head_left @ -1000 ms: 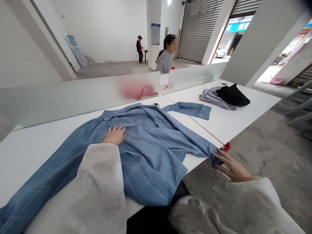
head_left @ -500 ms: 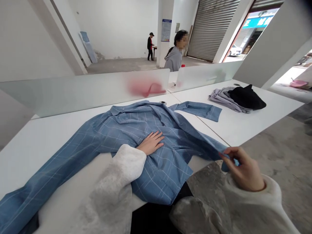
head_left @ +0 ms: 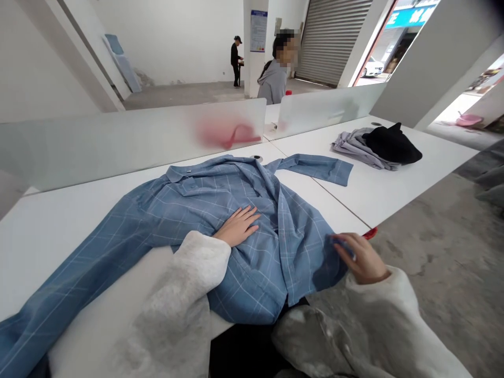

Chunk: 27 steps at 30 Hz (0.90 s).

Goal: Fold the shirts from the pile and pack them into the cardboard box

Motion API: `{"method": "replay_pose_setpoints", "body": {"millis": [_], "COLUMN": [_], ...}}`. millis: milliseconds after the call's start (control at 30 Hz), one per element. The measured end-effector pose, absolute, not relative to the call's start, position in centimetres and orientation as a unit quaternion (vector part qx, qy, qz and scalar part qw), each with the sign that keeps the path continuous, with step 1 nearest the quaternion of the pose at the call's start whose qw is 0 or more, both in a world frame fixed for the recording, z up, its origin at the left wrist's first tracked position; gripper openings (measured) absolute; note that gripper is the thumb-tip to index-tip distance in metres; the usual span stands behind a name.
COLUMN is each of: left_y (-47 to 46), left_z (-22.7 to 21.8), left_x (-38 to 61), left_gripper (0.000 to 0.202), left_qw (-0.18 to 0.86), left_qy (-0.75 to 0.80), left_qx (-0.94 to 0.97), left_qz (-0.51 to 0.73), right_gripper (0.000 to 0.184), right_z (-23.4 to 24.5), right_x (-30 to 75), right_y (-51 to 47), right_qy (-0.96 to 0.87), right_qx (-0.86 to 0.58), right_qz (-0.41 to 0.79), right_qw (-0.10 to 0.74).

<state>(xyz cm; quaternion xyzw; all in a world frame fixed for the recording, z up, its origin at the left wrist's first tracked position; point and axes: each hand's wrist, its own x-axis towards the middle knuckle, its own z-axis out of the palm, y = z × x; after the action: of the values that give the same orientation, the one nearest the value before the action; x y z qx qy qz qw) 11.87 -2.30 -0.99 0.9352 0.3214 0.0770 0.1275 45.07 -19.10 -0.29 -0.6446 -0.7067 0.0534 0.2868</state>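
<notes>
Shirt is seen in med. blue w/ thin white windowpane check. Table is white. Far right, black cloth is laid on pale grey cloth. Near sleeves are shown in plain cream.

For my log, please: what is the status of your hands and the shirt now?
Left hand flat on blue shirt. Right hand gripping shirt edge. Red object near right hand, at table edge.

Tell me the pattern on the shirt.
The shirt is blue with thin white checks, clearest in the head view.
</notes>
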Motion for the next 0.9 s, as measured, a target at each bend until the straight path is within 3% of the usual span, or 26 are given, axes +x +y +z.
{"method": "replay_pose_setpoints", "body": {"millis": [100, 267, 433, 633, 767, 867, 900], "left_y": [-2.3, -2.5, -2.5, -3.3, -3.8, -4.0, -4.0], "left_z": [-1.0, -0.8, -0.4, 0.3, 0.6, 0.8, 0.9], "left_x": [11.9, 11.9, 11.8, 12.4, 12.9, 12.9, 12.9], "left_gripper": [0.051, 0.048, 0.035, 0.020, 0.019, 0.019, 0.021], "left_qw": [0.130, 0.136, 0.147, 0.196, 0.228, 0.335, 0.391], "left_qy": [0.321, 0.326, 0.308, 0.237, 0.230, 0.229, 0.224], "left_qx": [0.935, 0.933, 0.935, 0.940, 0.933, 0.900, 0.877], "left_qz": [0.074, 0.070, 0.098, 0.149, 0.156, 0.160, 0.165], "right_gripper": [0.046, 0.030, 0.037, 0.035, 0.025, 0.022, 0.023], "right_z": [-1.4, -1.2, 1.9, 6.8, 9.0, 7.7, 7.0], "right_x": [47.6, 44.7, 43.4, 46.2, 43.6, 40.0, 38.9], "right_y": [-18.8, -19.6, -21.0, -16.0, -6.9, -0.4, 1.2], "right_qy": [-0.634, -0.652, -0.688, -0.731, -0.742, -0.715, -0.695], "right_qx": [-0.719, -0.675, -0.557, -0.597, -0.588, -0.628, -0.662], "right_qz": [0.025, 0.220, 0.372, 0.285, 0.238, 0.231, 0.228], "right_qw": [0.284, 0.267, 0.281, 0.170, 0.219, 0.204, 0.163]}}
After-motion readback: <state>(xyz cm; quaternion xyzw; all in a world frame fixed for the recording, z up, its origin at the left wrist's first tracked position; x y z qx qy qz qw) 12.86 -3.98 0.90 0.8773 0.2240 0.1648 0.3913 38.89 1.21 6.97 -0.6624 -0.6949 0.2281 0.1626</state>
